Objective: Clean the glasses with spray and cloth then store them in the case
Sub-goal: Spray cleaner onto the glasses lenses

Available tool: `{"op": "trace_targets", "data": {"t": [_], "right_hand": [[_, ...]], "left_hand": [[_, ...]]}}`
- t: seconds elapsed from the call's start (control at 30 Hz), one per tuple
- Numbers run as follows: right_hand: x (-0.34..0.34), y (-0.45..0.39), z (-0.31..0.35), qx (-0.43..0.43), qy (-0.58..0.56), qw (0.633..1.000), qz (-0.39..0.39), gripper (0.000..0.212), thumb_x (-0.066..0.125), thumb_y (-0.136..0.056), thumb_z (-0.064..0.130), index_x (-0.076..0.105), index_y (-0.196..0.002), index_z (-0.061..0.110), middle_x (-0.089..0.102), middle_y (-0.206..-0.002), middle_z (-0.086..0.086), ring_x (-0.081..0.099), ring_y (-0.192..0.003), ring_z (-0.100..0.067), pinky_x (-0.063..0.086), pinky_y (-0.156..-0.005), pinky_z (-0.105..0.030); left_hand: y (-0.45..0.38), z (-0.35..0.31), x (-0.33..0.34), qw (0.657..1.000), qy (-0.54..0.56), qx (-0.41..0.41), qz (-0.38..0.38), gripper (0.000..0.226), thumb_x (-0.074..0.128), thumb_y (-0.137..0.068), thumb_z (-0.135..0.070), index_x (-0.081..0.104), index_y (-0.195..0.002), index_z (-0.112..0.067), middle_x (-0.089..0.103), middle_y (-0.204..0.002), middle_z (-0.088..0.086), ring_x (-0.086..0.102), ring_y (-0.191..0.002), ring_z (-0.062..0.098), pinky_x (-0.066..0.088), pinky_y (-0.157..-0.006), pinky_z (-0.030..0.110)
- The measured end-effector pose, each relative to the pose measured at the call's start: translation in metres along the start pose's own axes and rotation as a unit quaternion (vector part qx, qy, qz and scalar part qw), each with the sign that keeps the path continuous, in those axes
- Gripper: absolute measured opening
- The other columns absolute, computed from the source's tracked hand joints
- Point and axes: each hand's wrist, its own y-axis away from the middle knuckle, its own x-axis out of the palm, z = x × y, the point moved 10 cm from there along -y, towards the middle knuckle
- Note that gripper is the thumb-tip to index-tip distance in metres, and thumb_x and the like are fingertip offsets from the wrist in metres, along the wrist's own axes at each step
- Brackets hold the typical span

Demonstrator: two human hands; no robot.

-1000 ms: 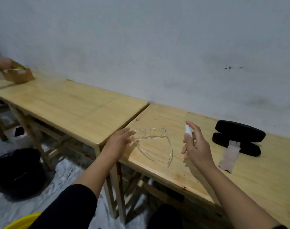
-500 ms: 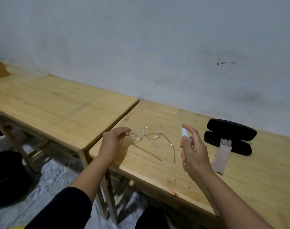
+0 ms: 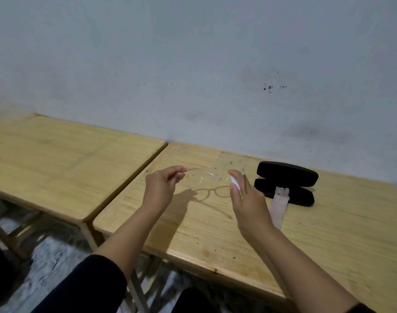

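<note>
Clear plastic glasses (image 3: 206, 175) hang above the wooden counter (image 3: 328, 233), temple pinched in left hand (image 3: 161, 186). Right hand (image 3: 242, 195) clenches small white spray bottle (image 3: 234, 182) beside lens, approx 3 o'clock. Spray step; next needs nozzle aimed at lenses.

- A pale grey plastered wall (image 3: 193, 64) fills the upper half, smudged darker in places, with a small cluster of black specks (image 3: 270, 87) at about 1 o'clock.
- Two light wooden tables stand side by side against it: the left table (image 3: 57, 159) toward 9 o'clock, the right table (image 3: 328, 233) toward 4 o'clock, a narrow gap between them.
- Mottled grey floor (image 3: 50, 263) shows at 7 o'clock, under the tables' wooden legs.
</note>
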Motion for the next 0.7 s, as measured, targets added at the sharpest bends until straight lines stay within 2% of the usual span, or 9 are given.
{"op": "trace_targets", "data": {"t": [0.1, 0.27, 0.33, 0.4, 0.6, 0.7], "right_hand": [[-0.004, -0.008, -0.002, 0.003, 0.015, 1.000, -0.007, 0.035, 0.036, -0.098, 0.026, 0.044, -0.133, 0.026, 0.060, -0.122, -0.007, 0.056, -0.106, -0.024, 0.032, -0.075, -0.023], [-0.009, -0.012, 0.001, -0.004, 0.043, 0.999, -0.014, 0.035, 0.037, -0.098, 0.023, 0.043, -0.132, 0.019, 0.063, -0.098, -0.013, 0.057, -0.091, -0.031, 0.029, -0.066, -0.028], [-0.010, -0.012, 0.003, -0.002, 0.042, 0.999, -0.017, 0.034, 0.037, -0.098, 0.022, 0.043, -0.131, 0.018, 0.055, -0.083, -0.008, 0.053, -0.081, -0.030, 0.029, -0.064, -0.028], [-0.012, -0.014, 0.002, 0.002, 0.039, 0.999, -0.022, 0.032, 0.037, -0.098, 0.023, 0.043, -0.129, 0.018, 0.049, -0.076, -0.001, 0.046, -0.073, -0.024, 0.028, -0.062, -0.029], [-0.016, -0.017, -0.002, 0.004, 0.042, 0.998, -0.035, 0.029, 0.037, -0.098, 0.022, 0.043, -0.124, 0.012, 0.049, -0.078, -0.003, 0.044, -0.072, -0.024, 0.028, -0.060, -0.031], [-0.018, -0.019, -0.003, 0.000, 0.036, 0.998, -0.047, 0.030, 0.037, -0.098, 0.022, 0.042, -0.126, 0.014, 0.050, -0.079, -0.004, 0.047, -0.073, -0.025, 0.030, -0.063, -0.030]], "left_hand": [[-0.001, -0.002, 0.007, 1.000, 0.014, -0.012, 0.011, 0.015, 0.061, -0.087, -0.009, 0.072, -0.098, -0.012, 0.072, -0.083, 0.001, 0.064, -0.068, -0.005, 0.044, -0.071, 0.000], [-0.003, -0.011, 0.013, 0.999, 0.030, -0.021, 0.019, 0.017, 0.060, -0.088, -0.007, 0.071, -0.098, -0.011, 0.071, -0.081, 0.002, 0.065, -0.068, -0.004, 0.043, -0.068, 0.000], [-0.002, -0.014, 0.014, 0.999, 0.036, -0.023, 0.023, 0.017, 0.059, -0.088, -0.005, 0.071, -0.099, -0.009, 0.070, -0.080, 0.002, 0.065, -0.073, 0.003, 0.043, -0.066, 0.000], [-0.002, -0.016, 0.015, 0.999, 0.038, -0.022, 0.026, 0.018, 0.058, -0.088, -0.005, 0.071, -0.100, -0.007, 0.069, -0.078, 0.001, 0.065, -0.075, 0.005, 0.043, -0.066, 0.000], [-0.004, -0.022, 0.018, 0.998, 0.040, -0.021, 0.032, 0.016, 0.059, -0.088, -0.005, 0.071, -0.099, -0.007, 0.068, -0.076, -0.003, 0.064, -0.065, -0.004, 0.043, -0.065, 0.000], [-0.005, -0.024, 0.019, 0.998, 0.039, -0.021, 0.033, 0.016, 0.059, -0.088, -0.005, 0.071, -0.099, -0.007, 0.068, -0.077, -0.002, 0.065, -0.072, 0.002, 0.044, -0.066, 0.000]]}}
